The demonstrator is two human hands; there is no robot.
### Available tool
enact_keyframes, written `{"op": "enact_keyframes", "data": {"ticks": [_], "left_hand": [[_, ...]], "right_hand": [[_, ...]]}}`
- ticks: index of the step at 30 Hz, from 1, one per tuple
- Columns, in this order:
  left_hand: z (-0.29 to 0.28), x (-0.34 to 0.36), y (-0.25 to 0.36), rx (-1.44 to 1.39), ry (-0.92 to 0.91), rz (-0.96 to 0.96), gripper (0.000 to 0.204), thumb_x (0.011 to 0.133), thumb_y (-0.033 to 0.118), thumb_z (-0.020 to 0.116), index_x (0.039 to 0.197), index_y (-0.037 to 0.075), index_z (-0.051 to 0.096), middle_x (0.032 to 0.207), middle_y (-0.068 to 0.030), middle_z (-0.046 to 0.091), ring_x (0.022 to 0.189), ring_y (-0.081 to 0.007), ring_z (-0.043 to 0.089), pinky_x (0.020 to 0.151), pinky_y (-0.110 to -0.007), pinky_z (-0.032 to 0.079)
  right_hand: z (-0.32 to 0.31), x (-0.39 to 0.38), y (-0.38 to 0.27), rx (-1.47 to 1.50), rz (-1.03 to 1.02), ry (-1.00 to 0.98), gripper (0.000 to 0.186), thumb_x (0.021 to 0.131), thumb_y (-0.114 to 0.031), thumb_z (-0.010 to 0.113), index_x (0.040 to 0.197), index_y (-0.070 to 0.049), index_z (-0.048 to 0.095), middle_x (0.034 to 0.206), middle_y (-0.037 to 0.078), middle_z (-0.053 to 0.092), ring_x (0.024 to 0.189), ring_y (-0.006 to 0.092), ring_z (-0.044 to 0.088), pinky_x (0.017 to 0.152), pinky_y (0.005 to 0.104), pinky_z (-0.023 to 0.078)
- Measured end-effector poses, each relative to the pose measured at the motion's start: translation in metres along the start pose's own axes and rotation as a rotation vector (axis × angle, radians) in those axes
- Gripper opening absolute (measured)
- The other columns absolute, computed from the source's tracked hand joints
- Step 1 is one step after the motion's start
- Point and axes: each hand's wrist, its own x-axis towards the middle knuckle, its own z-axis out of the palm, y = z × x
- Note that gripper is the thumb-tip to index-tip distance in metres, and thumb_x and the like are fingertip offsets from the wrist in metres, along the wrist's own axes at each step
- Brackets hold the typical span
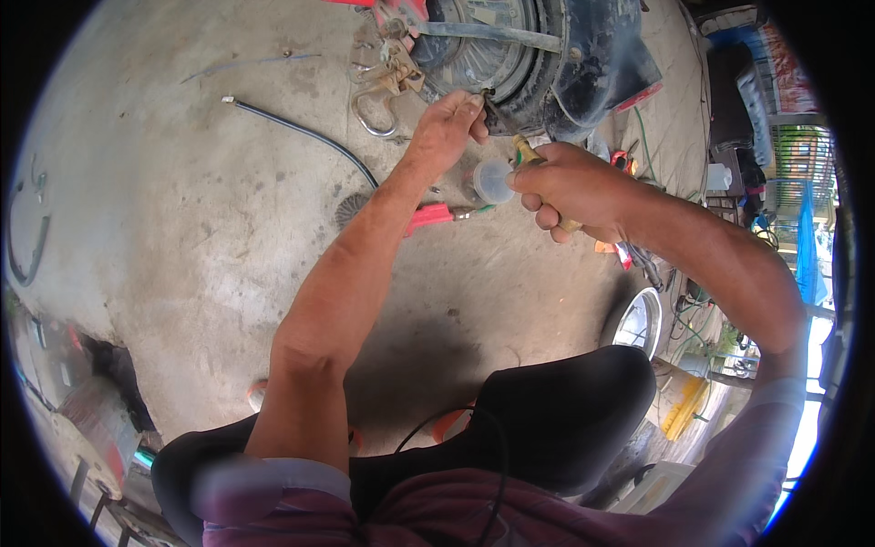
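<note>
My right hand [570, 187] is wrapped round the yellowish handle of a screwdriver [522, 149]. Its thin shaft points up and left toward the lower rim of a dusty black wheel-like part [483, 55]. At that rim my left hand [451, 126] has thumb and forefinger pinched on something small and dark, mostly hidden by the fingertips. The screwdriver's tip ends close to those fingertips; I cannot tell whether it touches. Just below, between the two hands, stands a translucent plastic cup [493, 181] on the concrete floor.
A red-handled tool [428, 217] lies below my left wrist. Left of the wheel part rest rusty metal pieces and a curved metal hook [372, 114]. A black hose [310, 137] stretches across the floor. A round silvery rim [640, 321] stands by my right knee, a yellow object [685, 408] beyond it.
</note>
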Motion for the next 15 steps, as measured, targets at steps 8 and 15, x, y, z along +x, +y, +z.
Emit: {"op": "enact_keyframes", "data": {"ticks": [8, 15], "left_hand": [[-0.003, 0.001, -0.009, -0.029, -0.025, 0.036, 0.03, 0.111, 0.028, 0.054, 0.096, 0.003, 0.064, 0.076, -0.0044, 0.068, 0.072, -0.0137, 0.063, 0.072, -0.031, 0.052], [-0.001, -0.006, -0.009, 0.05, 0.039, 0.087, 0.032, 0.112, 0.029, 0.052, 0.096, 0.003, 0.062, 0.074, -0.0042, 0.065, 0.071, -0.0131, 0.062, 0.07, -0.031, 0.052]], "right_hand": [[0.016, 0.0, 0.009, -0.328, 0.004, 0.155, 0.03, 0.103, -0.025, 0.057, 0.114, 0.003, 0.053, 0.081, 0.01, 0.06, 0.063, 0.0188, 0.065, 0.048, 0.0376, 0.052], [0.014, 0.014, 0.027, -0.5, -0.101, 0.206, 0.03, 0.101, -0.022, 0.06, 0.112, 0.006, 0.053, 0.085, 0.015, 0.066, 0.076, 0.0273, 0.071, 0.063, 0.0463, 0.056]]}}
